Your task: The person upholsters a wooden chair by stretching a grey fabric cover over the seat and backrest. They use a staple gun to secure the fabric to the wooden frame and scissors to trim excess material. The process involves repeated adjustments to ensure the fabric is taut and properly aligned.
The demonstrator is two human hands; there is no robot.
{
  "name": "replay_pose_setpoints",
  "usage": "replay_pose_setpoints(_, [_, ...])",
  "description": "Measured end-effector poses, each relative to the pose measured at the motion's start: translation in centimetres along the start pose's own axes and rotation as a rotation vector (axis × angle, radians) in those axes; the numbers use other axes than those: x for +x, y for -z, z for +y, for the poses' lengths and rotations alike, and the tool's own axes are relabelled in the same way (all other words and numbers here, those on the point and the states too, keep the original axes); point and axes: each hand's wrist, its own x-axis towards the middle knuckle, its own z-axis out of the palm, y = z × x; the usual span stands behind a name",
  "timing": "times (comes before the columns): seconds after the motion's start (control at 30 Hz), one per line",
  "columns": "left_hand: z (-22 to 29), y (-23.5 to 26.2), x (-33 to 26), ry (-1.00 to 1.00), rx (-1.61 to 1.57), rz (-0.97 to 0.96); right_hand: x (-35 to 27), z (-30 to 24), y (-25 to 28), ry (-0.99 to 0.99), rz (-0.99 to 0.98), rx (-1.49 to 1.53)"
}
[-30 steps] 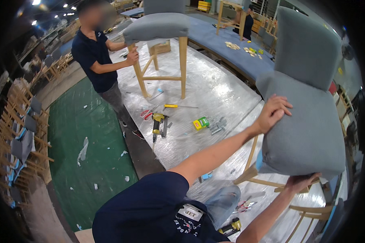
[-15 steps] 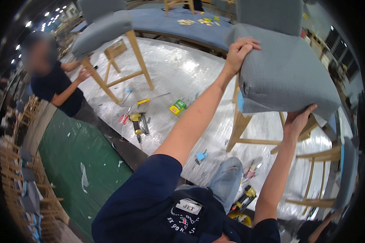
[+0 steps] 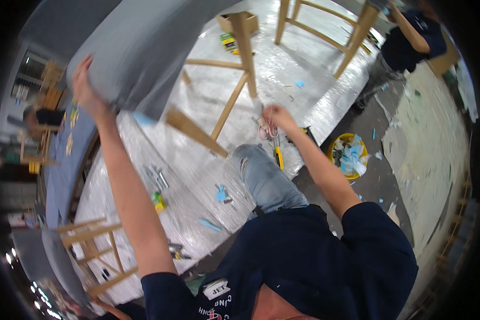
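Observation:
A grey upholstered chair point(image 3: 138, 53) with wooden legs stands tilted at the upper left. My left hand point(image 3: 89, 90) lies against the side of its seat, fingers stretched out along the grey fabric. Loose fabric hangs at the seat's lower corner, with a bit of light blue below it. My right hand point(image 3: 278, 118) is down by the table's edge beside the chair's legs, fingers curled and slightly blurred. Scissors with red handles point(image 3: 266, 131) lie right by its fingertips; whether it grips them is unclear. Just below them is a yellow-handled tool point(image 3: 278, 156).
A plastic-covered table point(image 3: 186, 202) carries a green-and-yellow box point(image 3: 158, 201) and blue scraps point(image 3: 221, 193). A yellow bucket of scraps point(image 3: 351, 156) stands on the floor at right. Another person point(image 3: 413, 40) works at a second chair, upper right. Another grey chair point(image 3: 64, 261) is at lower left.
My view has swung round to the right. My right hand has left the seat's underside and reached down to the tools; my left hand remains at the seat, its fingers straighter.

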Motion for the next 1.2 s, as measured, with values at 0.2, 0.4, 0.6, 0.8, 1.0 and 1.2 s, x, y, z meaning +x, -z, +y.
replay_pose_setpoints(0.2, [-0.5, 2.3, -2.4, -0.503, 0.236, -0.122, -0.6, 18.7, 1.9, -0.073, 0.039, -0.714])
replay_pose_setpoints(0.4, [0.3, 2.8, -3.6, -0.551, 0.313, -0.194, 0.8, 21.3, -1.3, -0.158, 0.184, -1.003])
replay_pose_setpoints(0.6, [1.4, 2.8, -3.3, -0.431, 0.44, -0.26, 1.3, 22.5, -1.7, -0.106, 0.382, -0.852])
replay_pose_setpoints(0.8, [1.0, 2.4, -3.2, -0.414, 0.561, -0.186, 4.2, 20.2, -2.6, 0.031, 0.189, -1.028])
replay_pose_setpoints(1.0, [-0.4, 1.4, -2.7, 0.011, -0.059, 0.053, 8.0, 19.9, -5.6, 0.177, 0.417, -1.048])
replay_pose_setpoints(1.2, [-1.8, 3.0, -3.1, 0.193, -0.296, 0.134, 8.3, 20.5, -5.1, 0.158, 0.491, -0.98])
